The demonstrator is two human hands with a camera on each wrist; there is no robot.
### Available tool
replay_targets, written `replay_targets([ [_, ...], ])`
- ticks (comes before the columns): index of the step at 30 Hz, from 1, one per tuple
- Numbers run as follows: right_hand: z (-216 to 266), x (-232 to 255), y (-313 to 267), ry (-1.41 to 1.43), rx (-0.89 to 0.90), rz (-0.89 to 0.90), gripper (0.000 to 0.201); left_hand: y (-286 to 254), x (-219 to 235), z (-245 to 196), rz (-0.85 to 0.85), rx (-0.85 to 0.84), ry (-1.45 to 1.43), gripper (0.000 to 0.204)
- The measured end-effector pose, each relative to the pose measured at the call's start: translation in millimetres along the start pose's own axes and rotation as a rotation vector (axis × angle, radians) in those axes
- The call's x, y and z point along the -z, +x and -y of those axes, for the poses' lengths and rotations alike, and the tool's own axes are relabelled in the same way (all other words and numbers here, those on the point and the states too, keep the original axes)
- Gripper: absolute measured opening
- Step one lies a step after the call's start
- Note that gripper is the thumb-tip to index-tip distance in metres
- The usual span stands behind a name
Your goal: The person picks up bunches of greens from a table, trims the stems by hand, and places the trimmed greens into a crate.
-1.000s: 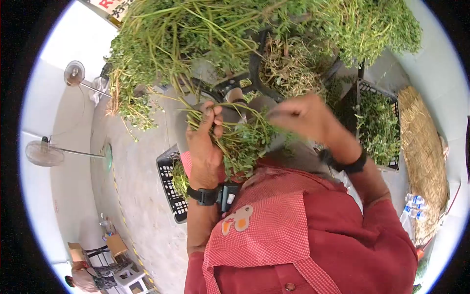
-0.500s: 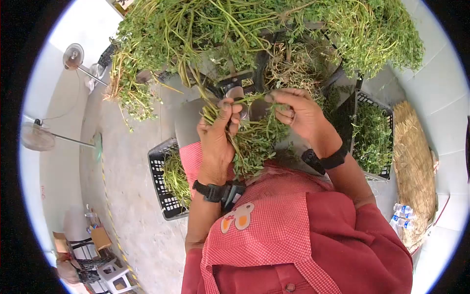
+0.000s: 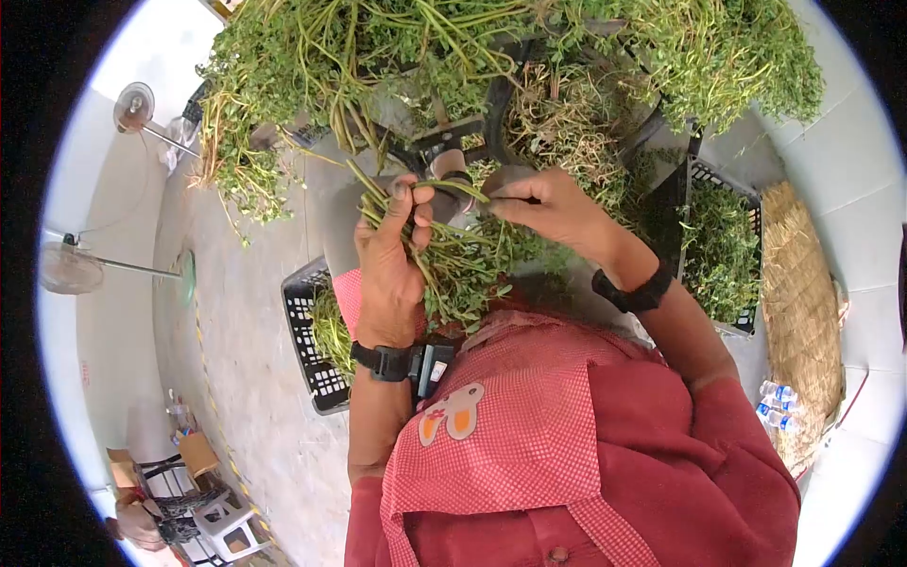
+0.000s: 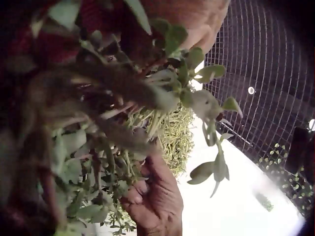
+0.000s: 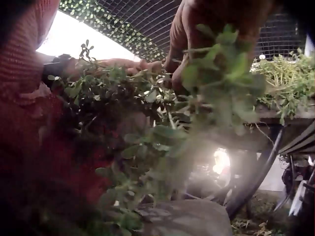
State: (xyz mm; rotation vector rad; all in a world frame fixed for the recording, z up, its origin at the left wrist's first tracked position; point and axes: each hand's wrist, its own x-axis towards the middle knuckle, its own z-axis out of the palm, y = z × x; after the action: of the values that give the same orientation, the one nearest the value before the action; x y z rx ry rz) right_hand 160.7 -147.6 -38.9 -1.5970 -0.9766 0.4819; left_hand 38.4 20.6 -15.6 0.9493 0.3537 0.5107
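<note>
My left hand [image 3: 389, 274] grips a bunch of green leafy stems [image 3: 468, 274]. Their cut ends stick out past the thumb, and the leaves hang toward the apron. Just to the right, my right hand [image 3: 567, 217] pinches the tip of one green stem [image 3: 449, 187] that runs across from the left fingers. In the left wrist view, blurred leaves [image 4: 83, 147] cover much of the picture. The right wrist view shows small rounded leaves [image 5: 152, 142] below both hands.
A large heap of the same greens [image 3: 378, 57] covers the table ahead. Black crates hold more greens at left [image 3: 321, 392] and right [image 3: 697, 180]. A rolled straw mat [image 3: 798, 312] and water bottles [image 3: 779, 406] lie at far right. Two fans [image 3: 134, 107] stand left.
The right hand, blurred and away to the right at first, has come in to the stems and now pinches one tip. The left hand keeps its grip on the bunch.
</note>
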Motion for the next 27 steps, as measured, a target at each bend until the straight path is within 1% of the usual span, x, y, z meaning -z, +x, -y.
replay_targets([
  [2,2.4,0.4,-0.6,-0.056,-0.025,0.022,0.026,-1.9,-1.0,0.0,-0.009,-0.033,0.063,0.023],
  [3,9.2,0.6,-1.3,-0.024,-0.113,0.018,0.023,-1.2,0.0,1.9,-0.019,-0.019,0.023,0.022],
  [4,7.6,-2.3,0.3,-0.021,-0.117,0.021,0.023,-3.6,-0.2,2.5,-0.024,-0.016,0.025,0.022],
  [6,5.7,-7.3,7.1,-0.572,0.138,-0.27,0.021,-8.8,-7.5,5.3,-0.046,-0.001,0.109,0.02],
  [7,10.0,-10.6,9.9,-0.589,0.09,-0.313,0.021,-10.6,-11.9,8.2,-0.033,-0.018,0.103,0.019],
  [8,8.5,-11.4,11.3,-0.587,0.084,-0.316,0.021,-11.3,-14.1,10.6,-0.03,-0.012,0.106,0.019],
  [10,-2.9,-8.3,23.3,-0.516,0.079,-0.442,0.025,-8.8,-16.7,13.1,0.008,-0.027,0.141,0.02],
  [11,-53.4,7.3,36.3,-0.734,0.263,-0.436,0.025,-9.1,-12.6,9.2,-0.041,-0.051,0.175,0.022],
  [12,-50.7,31.9,29.9,0.16,-0.078,-0.504,0.025,-4.3,-1.3,2.9,-0.047,-0.052,0.176,0.022],
  [13,-48.7,55.4,18.7,0.729,-0.112,-0.319,0.024,2.4,14.6,-4.4,-0.083,-0.052,0.069,0.023],
  [14,-46.2,78.5,7.1,1.27,-0.253,-0.193,0.024,6.2,23.9,-8.9,-0.121,-0.065,-0.043,0.024],
  [15,-46.0,90.8,3.7,1.46,-0.068,0.128,0.024,4.0,23.1,-11.2,-0.068,-0.087,-0.013,0.026],
  [16,-28.2,83.4,3.2,1.465,-0.072,0.142,0.024,0.7,21.0,-11.7,-0.08,-0.096,-0.01,0.026],
  [18,18.9,67.7,-11.4,1.112,-0.323,-0.325,0.024,0.8,12.8,-12.4,-0.09,-0.1,-0.125,0.027],
  [19,45.0,51.5,-14.1,0.882,-0.315,-0.318,0.022,2.9,16.9,-11.6,-0.054,-0.068,-0.222,0.028],
  [20,42.7,48.2,-15.4,0.879,-0.31,-0.312,0.022,2.0,16.6,-12.9,-0.053,-0.075,-0.225,0.028],
  [22,34.7,40.7,-11.8,0.908,-0.234,-0.02,0.02,1.1,16.5,-16.1,-0.03,-0.072,-0.227,0.028],
  [23,32.1,38.5,-8.6,0.689,-0.224,-0.04,0.021,0.8,19.0,-16.7,-0.033,-0.074,-0.224,0.028],
  [24,31.6,33.8,-2.2,0.694,-0.228,-0.042,0.021,-0.2,21.9,-16.1,-0.001,-0.049,-0.241,0.028],
  [25,30.4,28.6,6.0,0.22,0.045,-0.063,0.022,-1.0,24.3,-14.9,0.03,-0.021,-0.258,0.028],
  [26,30.3,22.7,10.7,-0.26,0.308,-0.077,0.023,-2.0,26.4,-13.9,0.025,-0.011,-0.257,0.028],
  [27,39.3,19.7,12.1,-0.278,0.212,0.023,0.025,-3.1,28.2,-13.4,0.13,0.016,-0.37,0.027],
])
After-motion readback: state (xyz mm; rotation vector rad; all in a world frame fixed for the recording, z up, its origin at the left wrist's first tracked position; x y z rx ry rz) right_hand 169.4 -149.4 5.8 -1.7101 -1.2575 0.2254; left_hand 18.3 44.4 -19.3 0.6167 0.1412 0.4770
